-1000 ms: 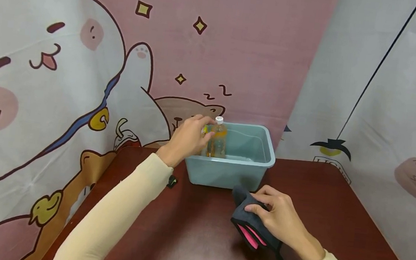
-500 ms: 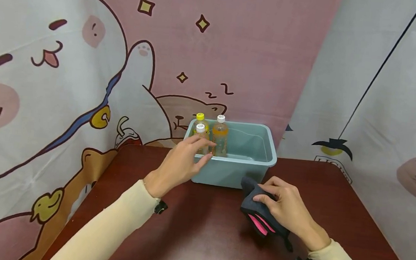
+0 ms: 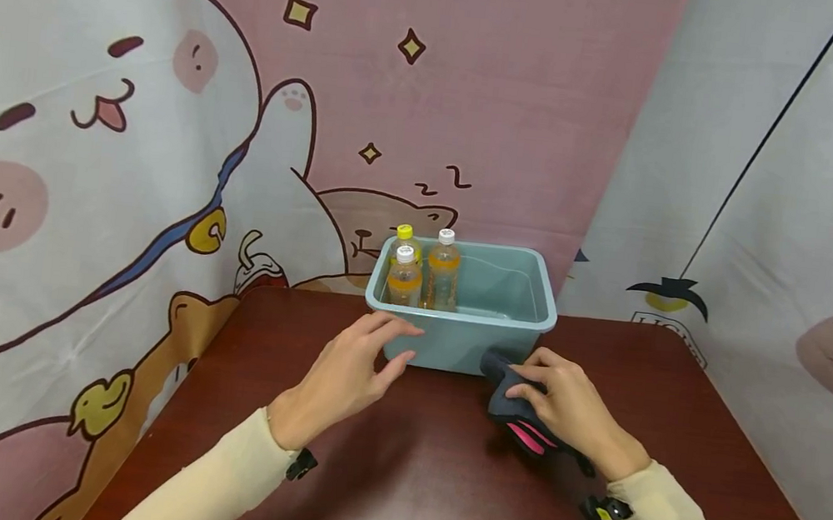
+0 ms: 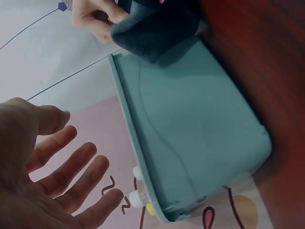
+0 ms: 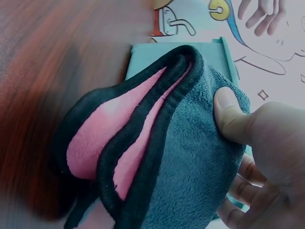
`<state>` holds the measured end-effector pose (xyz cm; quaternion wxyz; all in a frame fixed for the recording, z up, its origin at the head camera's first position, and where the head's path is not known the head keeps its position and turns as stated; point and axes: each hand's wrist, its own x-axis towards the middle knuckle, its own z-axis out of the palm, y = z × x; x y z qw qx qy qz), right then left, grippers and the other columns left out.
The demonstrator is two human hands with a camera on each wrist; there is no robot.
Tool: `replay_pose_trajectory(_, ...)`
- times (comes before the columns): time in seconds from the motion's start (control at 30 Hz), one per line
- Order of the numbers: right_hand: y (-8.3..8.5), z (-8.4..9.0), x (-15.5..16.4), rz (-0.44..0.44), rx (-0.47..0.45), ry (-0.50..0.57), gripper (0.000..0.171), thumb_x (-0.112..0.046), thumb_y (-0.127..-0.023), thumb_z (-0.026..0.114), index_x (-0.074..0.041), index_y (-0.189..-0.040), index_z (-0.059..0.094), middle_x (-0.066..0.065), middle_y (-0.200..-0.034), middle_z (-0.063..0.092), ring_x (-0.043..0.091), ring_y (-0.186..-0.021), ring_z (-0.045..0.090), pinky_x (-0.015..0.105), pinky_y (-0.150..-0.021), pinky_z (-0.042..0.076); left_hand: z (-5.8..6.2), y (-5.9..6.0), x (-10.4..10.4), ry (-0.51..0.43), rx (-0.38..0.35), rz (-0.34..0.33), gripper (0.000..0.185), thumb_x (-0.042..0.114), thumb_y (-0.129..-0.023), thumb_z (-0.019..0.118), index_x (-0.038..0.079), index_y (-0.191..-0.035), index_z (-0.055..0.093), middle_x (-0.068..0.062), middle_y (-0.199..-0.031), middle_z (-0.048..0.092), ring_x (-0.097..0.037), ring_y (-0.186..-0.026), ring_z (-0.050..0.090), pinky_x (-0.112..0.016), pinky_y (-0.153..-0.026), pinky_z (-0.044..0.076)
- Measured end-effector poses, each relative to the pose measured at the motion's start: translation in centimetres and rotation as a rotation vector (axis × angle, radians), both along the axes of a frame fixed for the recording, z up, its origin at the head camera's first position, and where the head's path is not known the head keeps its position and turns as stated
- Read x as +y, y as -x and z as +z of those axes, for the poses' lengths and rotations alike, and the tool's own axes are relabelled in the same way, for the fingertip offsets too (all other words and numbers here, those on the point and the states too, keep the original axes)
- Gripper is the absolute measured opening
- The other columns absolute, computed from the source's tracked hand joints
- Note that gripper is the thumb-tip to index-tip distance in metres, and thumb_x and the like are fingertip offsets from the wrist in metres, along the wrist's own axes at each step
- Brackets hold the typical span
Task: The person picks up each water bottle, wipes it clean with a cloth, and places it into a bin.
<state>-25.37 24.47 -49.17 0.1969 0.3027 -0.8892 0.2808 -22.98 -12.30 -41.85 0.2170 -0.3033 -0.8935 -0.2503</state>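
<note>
Left hand [image 3: 345, 370]: fingers spread, nothing held, just before the bin [image 3: 464, 344].
Right hand [image 3: 571, 409]: clamped on the cloth [image 3: 505, 390], pressed against the bin front.
Bottles [image 3: 423, 273]: three stood upright in the bin's left end.

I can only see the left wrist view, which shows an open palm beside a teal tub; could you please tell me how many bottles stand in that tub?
Observer: Three bottles stand upright in the left end of the teal tub, filled with amber liquid.
Operator: Thank you. What colour are their caps, please?
Observer: Two caps are white; the back left one is yellow.
Operator: And what is the other hand doing with that dark cloth?
Observer: The right hand grips the cloth, thumb pressed on its grey side; the right wrist view shows a pink inner face and black edging.
Operator: Is the left hand touching the tub?
Observer: The left hand holds nothing, fingers relaxed just in front of the tub's near wall.
</note>
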Motion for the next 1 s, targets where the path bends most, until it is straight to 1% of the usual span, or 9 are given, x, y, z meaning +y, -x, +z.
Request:
replay_pose_trajectory(0.13,0.7,-0.8,-0.6,-0.001,-0.029,-0.072,0.042,-0.016,-0.094,0.098,-0.005,-0.133,0.087,-0.003,-0.106,0.073,-0.003,-0.078,0.057,0.020,-0.064,0.049,-1.0,-0.5,-0.4,0.009,-0.031,0.013,0.034,0.021,-0.108,0.087,0.022,-0.141,0.081,0.004,-0.137,0.078,-0.018,-0.114,0.073,-0.030,-0.080,0.063)
replay_pose_trajectory(0.27,1.3,-1.6,-2.0,0.022,-0.056,-0.123,0.040,-0.020,-0.095,0.097,-0.007,-0.132,0.088,-0.003,-0.105,0.073,0.001,-0.084,0.069,0.020,-0.070,0.058,-2.1,-0.7,-0.9,0.011,-0.054,0.020,0.032,0.022,-0.108,0.088,0.024,-0.140,0.082,0.003,-0.135,0.079,-0.019,-0.118,0.076,-0.035,-0.084,0.066)
replay_pose_trajectory(0.33,1.5,-2.0,-2.9,0.041,-0.074,-0.137,0.037,-0.021,-0.097,0.096,-0.008,-0.131,0.089,-0.004,-0.104,0.073,0.003,-0.086,0.072,0.021,-0.072,0.061,-2.6,-0.7,-1.2,0.012,-0.070,0.017,0.031,0.023,-0.108,0.087,0.024,-0.139,0.082,0.002,-0.135,0.079,-0.020,-0.120,0.077,-0.037,-0.087,0.068)
replay_pose_trajectory(0.4,1.7,-2.4,-3.7,0.058,-0.095,-0.153,0.035,-0.023,-0.099,0.094,-0.009,-0.130,0.090,-0.005,-0.103,0.072,0.003,-0.085,0.071,0.020,-0.072,0.060,-3.1,-0.7,-1.5,0.012,-0.087,0.014,0.031,0.024,-0.109,0.087,0.022,-0.140,0.082,0.001,-0.135,0.079,-0.021,-0.121,0.078,-0.040,-0.091,0.070)
replay_pose_trajectory(0.53,1.9,-3.4,-4.9,0.096,-0.159,-0.203,0.031,-0.026,-0.105,0.088,-0.012,-0.133,0.089,-0.004,-0.103,0.073,0.001,-0.081,0.062,0.020,-0.068,0.054,-3.9,-0.8,-2.0,0.013,-0.121,0.020,0.033,0.026,-0.108,0.087,0.022,-0.141,0.081,-0.001,-0.135,0.079,-0.023,-0.122,0.078,-0.043,-0.095,0.070)
replay_pose_trajectory(0.7,1.5,-4.5,-5.6,0.133,-0.212,-0.280,0.034,-0.026,-0.114,0.077,-0.010,-0.143,0.084,0.004,-0.111,0.075,0.007,-0.088,0.061,0.021,-0.069,0.051,-5.0,-0.9,-2.8,0.029,-0.160,0.054,0.035,0.028,-0.108,0.088,0.022,-0.142,0.080,0.001,-0.136,0.078,-0.025,-0.125,0.078,-0.046,-0.099,0.069)
replay_pose_trajectory(0.83,0.9,-4.9,-5.4,0.126,-0.201,-0.316,0.039,-0.031,-0.118,0.070,-0.010,-0.150,0.079,0.006,-0.121,0.075,0.009,-0.093,0.060,0.025,-0.072,0.049,-5.8,-0.8,-3.4,0.056,-0.190,0.089,0.038,0.031,-0.108,0.088,0.021,-0.144,0.079,0.000,-0.139,0.077,-0.026,-0.130,0.076,-0.048,-0.106,0.068)
replay_pose_trajectory(0.9,0.6,-4.9,-5.0,0.101,-0.185,-0.320,0.043,-0.036,-0.118,0.069,-0.011,-0.152,0.078,0.006,-0.125,0.075,0.009,-0.096,0.061,0.027,-0.075,0.051,-6.1,-0.6,-3.7,0.066,-0.201,0.099,0.041,0.032,-0.108,0.088,0.019,-0.146,0.078,-0.002,-0.142,0.077,-0.028,-0.132,0.075,-0.049,-0.108,0.067)
replay_pose_trajectory(1.0,0.2,-4.9,-4.0,0.040,-0.136,-0.310,0.048,-0.043,-0.117,0.071,-0.015,-0.155,0.076,0.004,-0.131,0.074,0.012,-0.104,0.067,0.033,-0.082,0.055,-6.6,-0.3,-4.1,0.083,-0.213,0.111,0.046,0.036,-0.108,0.087,0.019,-0.149,0.076,-0.006,-0.147,0.075,-0.032,-0.135,0.073,-0.055,-0.110,0.066)
